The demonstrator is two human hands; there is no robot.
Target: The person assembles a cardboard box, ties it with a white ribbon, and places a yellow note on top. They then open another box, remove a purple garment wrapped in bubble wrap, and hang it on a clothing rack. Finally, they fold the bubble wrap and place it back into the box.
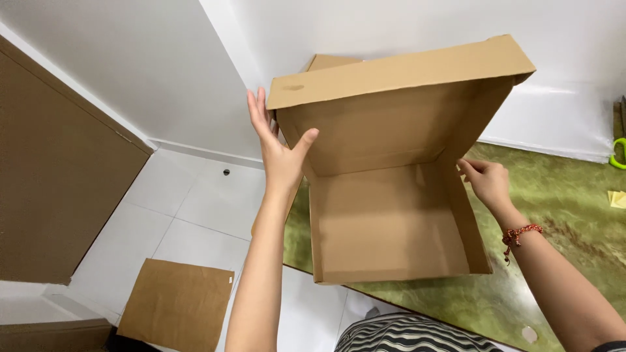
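An open brown cardboard box [391,189] is held over the near-left edge of a green marbled table [574,215], its open side facing the camera, plain inside walls and floor showing, one flap [398,72] folded forward across the top. The left hand [277,146] presses flat against the box's left wall, fingers stretched upward, thumb hooked over the wall's edge. The right hand [488,181] pinches the right wall's edge, apparently between thumb and fingers, though the grip is partly hidden; a red bead bracelet [518,234] circles that wrist. The hands are well apart, one on each side. On the white tiled floor [189,208], near left, lies a flat cardboard sheet [177,303]. A brown panel [52,182] stands far left. A green handle [618,153] shows at the right edge.
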